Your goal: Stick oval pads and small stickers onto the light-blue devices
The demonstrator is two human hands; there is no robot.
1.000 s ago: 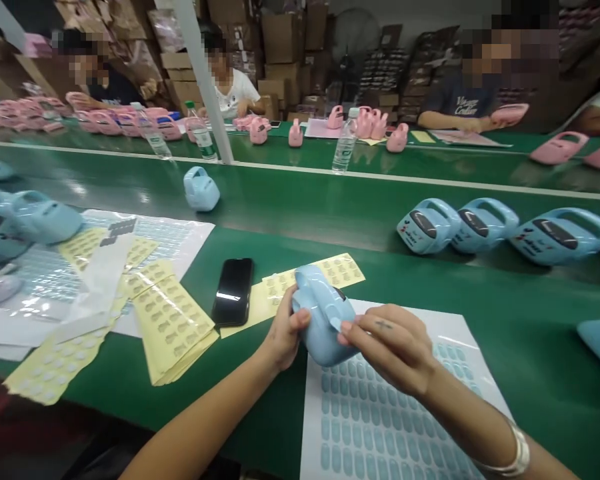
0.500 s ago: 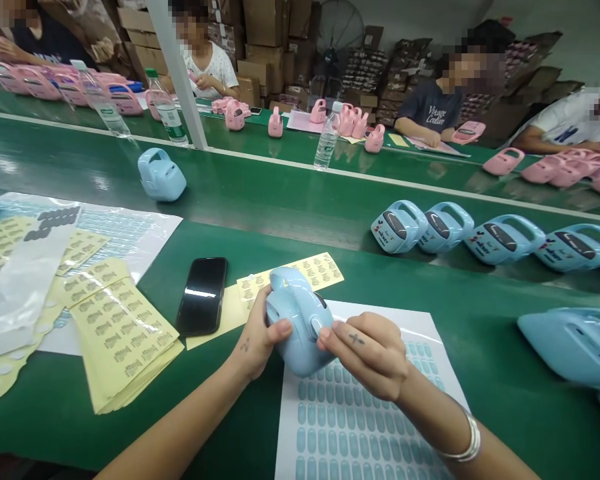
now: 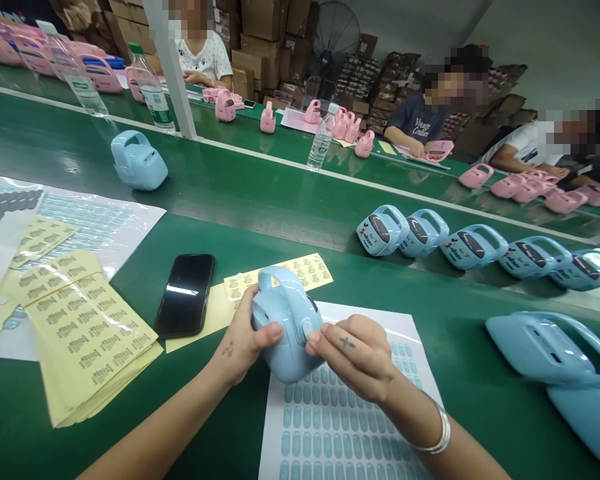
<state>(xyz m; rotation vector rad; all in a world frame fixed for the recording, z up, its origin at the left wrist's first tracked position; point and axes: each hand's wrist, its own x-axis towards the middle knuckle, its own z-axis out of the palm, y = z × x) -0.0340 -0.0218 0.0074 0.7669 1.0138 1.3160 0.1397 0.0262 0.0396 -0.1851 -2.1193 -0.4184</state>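
A glossy light-blue plastic casing with a handle (image 3: pixel 287 333) is held above the green table. My left hand (image 3: pixel 245 337) grips its left side, thumb on the near face. My right hand (image 3: pixel 357 353) has thumb and index finger pinched against the oval end of the handle on the casing's right side; anything between those fingertips is too small to make out. Beneath lies a white sheet with rows of pale blue oval stickers (image 3: pixel 323 443). Behind the casing is a yellow label sheet (image 3: pixel 313 272).
A black phone (image 3: pixel 186 295) and stacked yellow label sheets (image 3: pixel 87 333) lie to the left. Blue casings (image 3: pixel 473 247) line the right, one (image 3: pixel 139 162) stands back left. Bottles (image 3: pixel 323 140), pink casings (image 3: pixel 475 175) and people are across the line.
The view has shifted, so most things on the table sit further left. Both hands keep the same hold on the blue casing, with the right fingertips still at the handle's oval end.
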